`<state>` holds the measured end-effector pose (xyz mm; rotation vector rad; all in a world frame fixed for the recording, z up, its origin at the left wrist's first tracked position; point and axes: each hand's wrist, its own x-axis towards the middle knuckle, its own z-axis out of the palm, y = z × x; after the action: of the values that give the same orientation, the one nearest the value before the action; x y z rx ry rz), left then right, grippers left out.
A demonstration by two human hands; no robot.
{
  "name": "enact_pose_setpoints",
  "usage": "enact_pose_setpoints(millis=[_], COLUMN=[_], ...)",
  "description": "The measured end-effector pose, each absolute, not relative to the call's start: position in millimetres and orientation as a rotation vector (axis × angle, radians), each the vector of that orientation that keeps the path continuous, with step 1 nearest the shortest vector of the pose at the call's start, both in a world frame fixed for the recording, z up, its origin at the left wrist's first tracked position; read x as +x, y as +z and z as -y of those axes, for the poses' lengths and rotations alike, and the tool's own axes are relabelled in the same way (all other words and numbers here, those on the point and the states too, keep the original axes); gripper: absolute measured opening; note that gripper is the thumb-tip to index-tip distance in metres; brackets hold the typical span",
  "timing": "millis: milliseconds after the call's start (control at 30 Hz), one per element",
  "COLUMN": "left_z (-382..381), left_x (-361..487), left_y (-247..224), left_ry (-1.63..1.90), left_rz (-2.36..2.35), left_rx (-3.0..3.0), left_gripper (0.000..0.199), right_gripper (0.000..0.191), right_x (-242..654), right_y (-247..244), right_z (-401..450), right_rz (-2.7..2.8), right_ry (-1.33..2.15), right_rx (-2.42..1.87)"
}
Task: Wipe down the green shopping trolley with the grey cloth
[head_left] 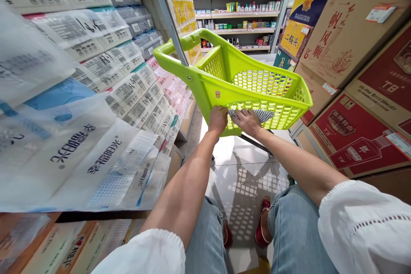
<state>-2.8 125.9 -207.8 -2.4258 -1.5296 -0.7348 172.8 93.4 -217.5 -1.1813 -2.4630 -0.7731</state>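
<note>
– Blocked around the lime-green shopping cart (pixel 205 83)?
– Hemmed left by plastic-wrapped packs (pixel 128 90), right by liquor cartons (pixel 359 132); crossed at the handle (pixel 161 54) by a metal bar (pixel 170 21).
– Open anywhere?
– Open over the basket (pixel 285 100) and between the knees (pixel 284 205).

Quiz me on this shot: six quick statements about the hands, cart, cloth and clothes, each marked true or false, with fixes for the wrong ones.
1. The right hand touches a striped cloth. True.
2. The cloth lies on the floor. False: it is against the side of the cart.
3. The left hand is at the cart's side. True.
4. The cart is red. False: it is yellow-green.
5. The sleeves are white. True.
6. The shoes are white. False: they are red.
</note>
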Motion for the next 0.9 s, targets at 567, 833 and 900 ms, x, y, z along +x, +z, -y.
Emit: enact_pose_setpoints(millis=[567, 833, 900], left_z=[-126, -127, -124], left_x=[-4, -3, -3], left_y=[-206, -206, -206], left_ry=[-0.689, -0.693, -0.719], left_rz=[1.533, 1.583, 1.602], left_rx=[-2.427, -2.41, -2.393], left_gripper=[0.036, 0.036, 0.037], right_gripper=[0.033, 0.031, 0.03], right_x=[175, 188, 193], right_y=[-250, -191, -179], right_z=[-87, -99, -98], right_rz=[2.632, 2.252, 2.17], right_ry=[-0.699, -0.855, -0.836], right_rx=[-1.149, -1.239, -1.27])
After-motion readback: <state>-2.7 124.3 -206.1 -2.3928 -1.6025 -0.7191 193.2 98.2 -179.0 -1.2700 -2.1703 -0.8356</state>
